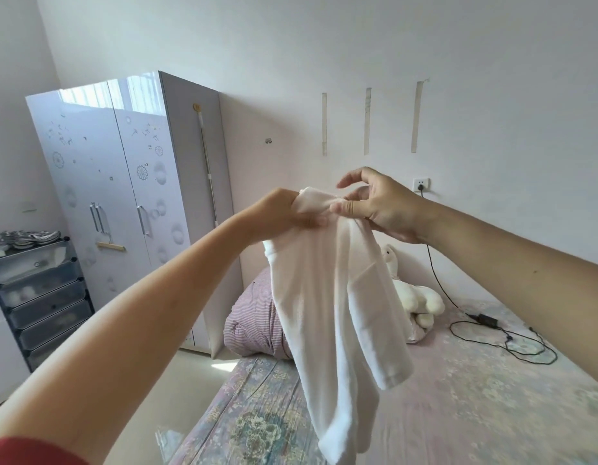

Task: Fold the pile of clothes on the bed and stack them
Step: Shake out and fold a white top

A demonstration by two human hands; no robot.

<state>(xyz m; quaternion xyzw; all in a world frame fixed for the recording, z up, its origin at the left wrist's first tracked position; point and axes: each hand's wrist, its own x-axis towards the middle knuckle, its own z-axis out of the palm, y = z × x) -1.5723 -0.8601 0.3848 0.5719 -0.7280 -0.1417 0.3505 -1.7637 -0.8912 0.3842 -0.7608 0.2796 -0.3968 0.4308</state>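
A white garment (328, 317) hangs in the air above the bed (458, 404), its lower end dangling near the bed's left edge. My left hand (284, 213) grips its bunched top edge from the left. My right hand (374, 206) pinches the same top edge between thumb and a finger from the right, the other fingers raised. Both arms are stretched forward at chest height. No pile of clothes shows in this view; the garment hides part of the bed behind it.
A striped rolled quilt (254, 317) and a white plush toy (415, 297) lie at the head of the bed. A black charger cable (512, 344) trails across the right side. A white wardrobe (123, 182) and a drawer unit (39, 297) stand to the left.
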